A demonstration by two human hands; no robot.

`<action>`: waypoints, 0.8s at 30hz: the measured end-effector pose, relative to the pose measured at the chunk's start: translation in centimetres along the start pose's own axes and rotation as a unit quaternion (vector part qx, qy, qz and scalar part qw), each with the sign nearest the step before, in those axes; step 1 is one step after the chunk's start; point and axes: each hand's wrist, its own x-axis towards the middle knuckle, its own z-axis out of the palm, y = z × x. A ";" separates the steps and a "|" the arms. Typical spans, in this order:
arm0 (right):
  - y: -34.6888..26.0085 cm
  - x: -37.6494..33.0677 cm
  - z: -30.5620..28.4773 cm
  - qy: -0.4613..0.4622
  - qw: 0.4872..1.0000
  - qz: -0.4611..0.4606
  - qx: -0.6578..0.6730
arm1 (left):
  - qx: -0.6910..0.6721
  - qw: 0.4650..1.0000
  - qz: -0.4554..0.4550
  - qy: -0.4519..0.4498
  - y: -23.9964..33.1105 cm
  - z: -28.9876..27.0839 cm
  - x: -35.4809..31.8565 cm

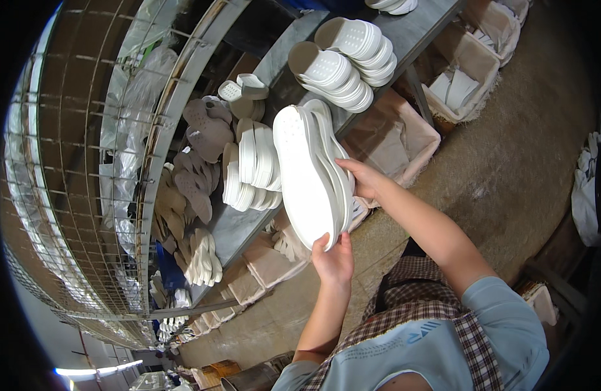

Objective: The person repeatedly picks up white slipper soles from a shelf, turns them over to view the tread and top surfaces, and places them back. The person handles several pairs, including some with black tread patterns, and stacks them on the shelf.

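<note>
Between my two hands is a small stack of white shoe soles (305,179), held tilted with the broad face of the front sole showing. My left hand (333,259) grips the lower end, thumb and fingers closed round the edges. Higher up on the right side, my right hand (360,177) clasps the stack's edge with its thumb on the side. Just left of the held soles, piles of white soles (257,156) stand on the grey metal bench (238,232). Beyond them lie two more stacks of white soles (331,70) with grey inner parts showing.
A wire mesh rack (85,176) curves along the left. Grey-brown soles (207,130) and tan pieces (171,202) lie beside it. Lined bins stand under the bench, including a pinkish bin (417,146) and one with white pieces (466,72). Concrete floor (502,163) stretches to the right.
</note>
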 end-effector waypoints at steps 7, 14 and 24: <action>2.8 -8.6 2.4 0.032 0.991 -0.031 -0.130 | -0.010 0.994 -0.055 -0.093 1.8 -6.0 -2.5; 6.7 -11.0 3.5 0.048 0.970 -0.191 -0.141 | 0.341 0.906 -0.091 -0.234 6.4 -7.2 -0.9; 7.5 -16.2 7.4 0.136 0.847 -0.284 -0.428 | 0.425 0.814 0.030 -0.396 8.0 -3.2 7.6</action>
